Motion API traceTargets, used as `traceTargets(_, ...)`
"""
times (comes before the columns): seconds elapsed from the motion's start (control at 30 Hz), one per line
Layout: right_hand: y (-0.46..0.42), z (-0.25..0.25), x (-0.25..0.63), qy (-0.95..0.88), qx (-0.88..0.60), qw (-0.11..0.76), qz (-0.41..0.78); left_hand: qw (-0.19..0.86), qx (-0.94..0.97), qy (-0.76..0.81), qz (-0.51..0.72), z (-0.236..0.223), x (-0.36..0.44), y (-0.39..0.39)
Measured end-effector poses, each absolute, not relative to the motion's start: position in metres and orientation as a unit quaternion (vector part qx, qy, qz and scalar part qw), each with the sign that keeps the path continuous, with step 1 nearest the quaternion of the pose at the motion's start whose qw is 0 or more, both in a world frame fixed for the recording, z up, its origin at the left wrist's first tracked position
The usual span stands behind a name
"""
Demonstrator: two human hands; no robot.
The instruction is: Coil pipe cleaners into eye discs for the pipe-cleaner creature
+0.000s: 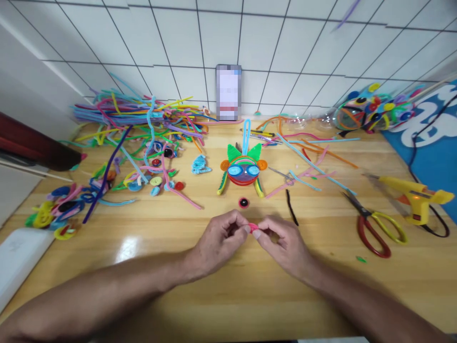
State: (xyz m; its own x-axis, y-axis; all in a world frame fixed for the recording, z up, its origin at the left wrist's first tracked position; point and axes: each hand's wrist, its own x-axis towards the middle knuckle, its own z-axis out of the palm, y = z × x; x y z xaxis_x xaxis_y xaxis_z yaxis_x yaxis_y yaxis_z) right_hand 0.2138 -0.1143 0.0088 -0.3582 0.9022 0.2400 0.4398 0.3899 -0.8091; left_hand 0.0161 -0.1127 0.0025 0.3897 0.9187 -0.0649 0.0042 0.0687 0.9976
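Between the fingertips of both hands is a small pink pipe cleaner coil (253, 227). My left hand (224, 236) pinches it from one side, and my right hand (282, 243) pinches it from the other. Just beyond the hands lies a black googly eye with a pink rim (243, 203). Farther off sits a pipe cleaner figure (243, 174) with green pointed ears, blue oval eyes, orange round sides and a light blue loop on top. A short black pipe cleaner (292, 207) lies to the right of it.
Scissors (371, 228) and a yellow glue gun (416, 197) lie at right. A pile of pipe cleaners (124, 112) fills the back left, with coiled pieces (62, 207) nearer. A phone (228, 93) leans on the tiled wall. A white box (23, 259) stands at left.
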Motion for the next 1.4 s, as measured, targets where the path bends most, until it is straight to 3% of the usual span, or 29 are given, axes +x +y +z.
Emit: traceTargets(1.4, -0.1122, 0.002, 0.2172, -0.767, -0.444, 0.341, 0.314, 0.582, 0.611, 0.389, 0.37, 0.0008, 0.0162, -0.1123)
